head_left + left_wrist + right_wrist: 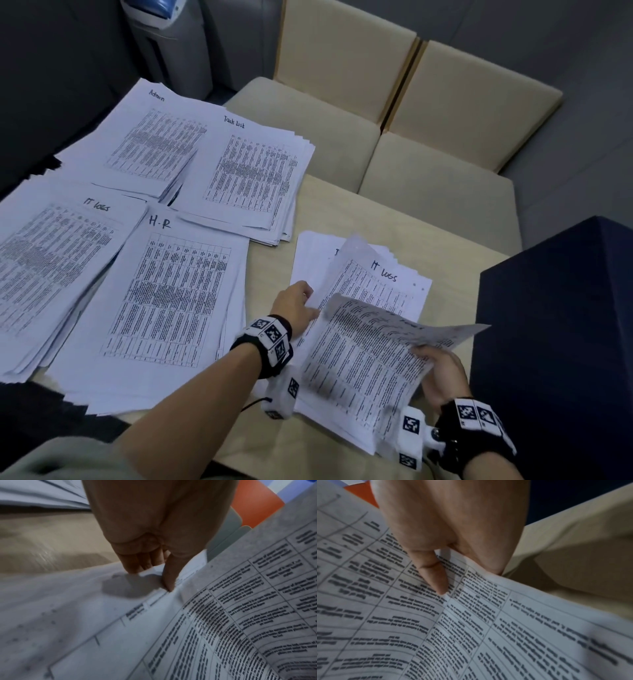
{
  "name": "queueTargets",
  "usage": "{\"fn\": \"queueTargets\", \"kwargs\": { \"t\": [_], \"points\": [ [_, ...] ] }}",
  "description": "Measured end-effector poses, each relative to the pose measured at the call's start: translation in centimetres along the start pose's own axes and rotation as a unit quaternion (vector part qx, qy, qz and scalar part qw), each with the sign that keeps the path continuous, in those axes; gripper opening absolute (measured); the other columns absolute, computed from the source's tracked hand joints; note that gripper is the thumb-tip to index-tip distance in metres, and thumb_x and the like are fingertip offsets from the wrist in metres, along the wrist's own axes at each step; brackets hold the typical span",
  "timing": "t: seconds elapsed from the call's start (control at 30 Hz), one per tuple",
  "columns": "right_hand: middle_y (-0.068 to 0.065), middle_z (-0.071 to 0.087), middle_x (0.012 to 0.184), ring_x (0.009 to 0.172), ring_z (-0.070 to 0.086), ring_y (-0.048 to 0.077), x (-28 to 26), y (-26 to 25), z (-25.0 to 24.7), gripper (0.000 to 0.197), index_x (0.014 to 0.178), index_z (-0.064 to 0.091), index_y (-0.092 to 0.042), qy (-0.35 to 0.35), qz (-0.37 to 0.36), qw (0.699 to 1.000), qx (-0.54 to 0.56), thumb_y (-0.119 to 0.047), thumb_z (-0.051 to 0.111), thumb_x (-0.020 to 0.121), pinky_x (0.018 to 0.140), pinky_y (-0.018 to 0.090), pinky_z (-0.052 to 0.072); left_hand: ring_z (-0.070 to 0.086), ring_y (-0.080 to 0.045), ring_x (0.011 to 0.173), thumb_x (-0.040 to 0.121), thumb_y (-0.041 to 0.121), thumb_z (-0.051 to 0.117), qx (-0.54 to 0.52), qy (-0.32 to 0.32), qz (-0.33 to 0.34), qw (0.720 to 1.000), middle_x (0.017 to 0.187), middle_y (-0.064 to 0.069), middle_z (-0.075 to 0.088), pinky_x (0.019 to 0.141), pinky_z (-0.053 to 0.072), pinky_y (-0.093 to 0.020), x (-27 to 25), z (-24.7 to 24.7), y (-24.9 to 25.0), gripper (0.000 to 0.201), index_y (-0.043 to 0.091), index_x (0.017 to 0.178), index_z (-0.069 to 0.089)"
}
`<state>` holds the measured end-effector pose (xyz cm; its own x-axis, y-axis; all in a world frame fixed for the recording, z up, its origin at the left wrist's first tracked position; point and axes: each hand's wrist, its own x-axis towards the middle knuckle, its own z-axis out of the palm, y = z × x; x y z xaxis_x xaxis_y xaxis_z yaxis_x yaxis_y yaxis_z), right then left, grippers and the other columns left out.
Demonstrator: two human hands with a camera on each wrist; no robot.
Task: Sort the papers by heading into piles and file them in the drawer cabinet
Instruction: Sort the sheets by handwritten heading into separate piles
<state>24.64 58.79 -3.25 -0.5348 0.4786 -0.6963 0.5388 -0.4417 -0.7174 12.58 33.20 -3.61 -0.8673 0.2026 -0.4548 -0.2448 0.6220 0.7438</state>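
Right hand (pixel 442 373) is pinching a sheet (pixel 376 346), peeling it off; I'm pinching the stack (pixel 407 294) edge with left hand (pixel 294 308) to steady it.

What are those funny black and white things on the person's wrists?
Each bare forearm wears a black wrist strap carrying white blocks printed with black square-pattern markers. Left strap, right strap. A small white camera unit hangs below each, and a thin black cable trails from the left one. No sleeves reach the wrists.
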Motion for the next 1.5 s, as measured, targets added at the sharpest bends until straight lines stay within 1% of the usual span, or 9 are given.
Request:
{"fn": "queueTargets", "kwargs": {
  "t": [0.13, 0.27, 0.4, 0.6, 0.73, 0.93, 1.17, 1.3, 1.5],
  "points": [
    [0.029, 0.065, 0.119, 0.109, 0.063, 0.045, -0.1, -0.3, 0.0, 0.040, 0.122, 0.054, 0.018, -0.007, -0.001, 1.000, 0.008, 0.009, 0.053, 0.083, 0.106, 0.057, 0.041, 0.039, -0.003, 0.047, 0.080, -0.002, 0.073, -0.123, -0.075, 0.012, 0.989, 0.052, 0.015, 0.043, 0.051, 0.033, -0.016, -0.7, -0.8, 0.2, 0.036, 0.019, 0.069, 0.046],
    [0.019, 0.069, 0.119, 0.114, 0.062, 0.040, 0.2, -0.2, -0.5, 0.052, 0.126, 0.057, 0.001, 0.009, -0.034, 0.999, -0.006, 0.014, 0.060, 0.075, 0.106, 0.059, 0.041, 0.045, -0.014, 0.064, 0.074, -0.023, 0.051, -0.091, -0.101, 0.024, 0.990, 0.069, 0.003, 0.050, 0.056, 0.039, -0.016, -1.0, -1.3, 0.9, 0.038, 0.015, 0.073, 0.054],
    [0.019, 0.070, 0.117, 0.111, 0.064, 0.040, 0.2, 0.1, -1.1, 0.048, 0.122, 0.061, 0.001, 0.013, -0.022, 0.999, -0.020, 0.016, 0.060, 0.076, 0.101, 0.056, 0.047, 0.055, -0.020, 0.105, 0.082, -0.007, 0.053, 0.041, 0.022, 0.018, 0.999, 0.116, -0.007, 0.052, 0.090, 0.047, -0.028, -0.1, -0.3, 0.6, 0.037, 0.010, 0.114, 0.058],
    [0.026, 0.070, 0.101, 0.096, 0.067, 0.042, -0.2, -0.2, -1.2, 0.032, 0.104, 0.067, 0.009, 0.006, -0.024, 1.000, -0.015, 0.018, 0.056, 0.075, 0.095, 0.051, 0.050, 0.049, -0.026, 0.114, 0.085, 0.052, 0.066, 0.243, 0.067, -0.058, 0.966, 0.124, -0.011, 0.046, 0.088, 0.045, -0.035, 0.4, 1.2, 0.5, 0.067, 0.004, 0.126, 0.042],
    [0.026, 0.068, 0.094, 0.087, 0.066, 0.039, -0.3, -0.8, -1.0, 0.028, 0.098, 0.064, 0.009, 0.009, -0.015, 1.000, -0.014, 0.019, 0.052, 0.075, 0.078, 0.044, 0.052, 0.056, -0.026, 0.110, 0.088, 0.054, 0.062, 0.267, 0.040, -0.060, 0.961, 0.121, -0.008, 0.053, 0.085, 0.048, -0.036, 1.1, 0.5, -0.2, 0.058, 0.009, 0.122, 0.050],
    [0.020, 0.066, 0.078, 0.071, 0.063, 0.034, -0.4, -1.4, -0.2, 0.023, 0.092, 0.060, 0.005, -0.002, 0.011, 1.000, -0.009, 0.017, 0.046, 0.078, 0.066, 0.040, 0.049, 0.056, -0.023, 0.071, 0.084, 0.014, 0.060, 0.148, 0.044, 0.022, 0.988, 0.071, 0.001, 0.057, 0.057, 0.039, -0.024, 0.9, -1.6, 0.4, 0.024, 0.022, 0.064, 0.047],
    [0.031, 0.059, 0.127, 0.119, 0.055, 0.051, 0.4, -0.9, -0.4, 0.074, 0.127, 0.055, 0.010, -0.035, -0.008, 0.997, 0.066, -0.006, 0.072, 0.057, 0.108, 0.062, 0.036, 0.057, -0.011, 0.059, 0.077, -0.013, 0.064, -0.190, -0.106, 0.127, 0.968, 0.071, 0.003, 0.062, 0.059, 0.047, -0.021, -1.1, -2.7, 2.7, 0.043, 0.014, 0.110, 0.056],
    [0.021, 0.058, 0.116, 0.115, 0.055, 0.039, 0.9, -1.5, -0.6, 0.021, 0.092, 0.067, -0.002, -0.071, -0.017, 0.993, 0.094, -0.003, 0.063, 0.071, 0.113, 0.060, 0.030, 0.059, -0.005, 0.062, 0.079, -0.019, 0.060, -0.250, -0.203, 0.102, 0.941, 0.067, 0.005, 0.064, 0.066, 0.048, -0.018, -1.6, -3.1, 3.4, 0.032, 0.011, 0.085, 0.069],
    [0.011, 0.075, 0.101, 0.105, 0.060, 0.043, 0.5, -2.2, 0.6, 0.018, 0.093, 0.075, -0.001, -0.047, 0.008, 0.999, -0.005, -0.002, 0.061, 0.080, 0.092, 0.042, 0.049, 0.062, -0.017, 0.089, 0.078, -0.010, 0.046, -0.204, -0.152, -0.007, 0.967, 0.092, -0.004, 0.072, 0.077, 0.049, -0.024, -0.8, -2.4, 2.7, 0.032, 0.009, 0.073, 0.072]
  ]
}}
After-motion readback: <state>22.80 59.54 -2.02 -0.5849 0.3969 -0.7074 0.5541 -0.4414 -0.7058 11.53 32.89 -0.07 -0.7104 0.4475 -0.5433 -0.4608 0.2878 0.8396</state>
